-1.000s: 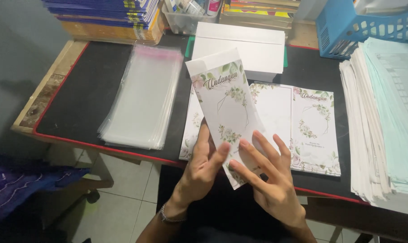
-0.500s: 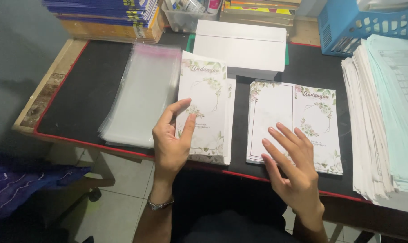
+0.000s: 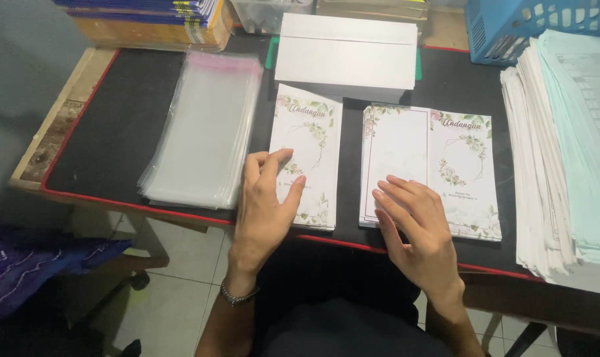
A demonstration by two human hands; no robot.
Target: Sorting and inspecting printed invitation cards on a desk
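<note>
A folded white card with floral print [image 3: 308, 153] lies on the black mat [image 3: 124, 125]. My left hand [image 3: 265, 208] rests flat on its lower left part, fingers spread, holding nothing. To the right lies a stack of unfolded floral cards [image 3: 432, 165]. My right hand [image 3: 415, 228] lies open on the stack's lower left corner, fingers apart.
A pile of clear plastic sleeves [image 3: 204, 129] lies left of the folded card. A white box [image 3: 346, 56] stands behind the cards. Tall stacks of white and pale green paper [image 3: 564, 152] fill the right side, a blue basket [image 3: 518, 23] behind them. Books [image 3: 148, 20] sit at back left.
The folded card, held up in both hands a second ago, now lies on the mat. My left hand slid lower on it; my right hand moved left on the card stack.
</note>
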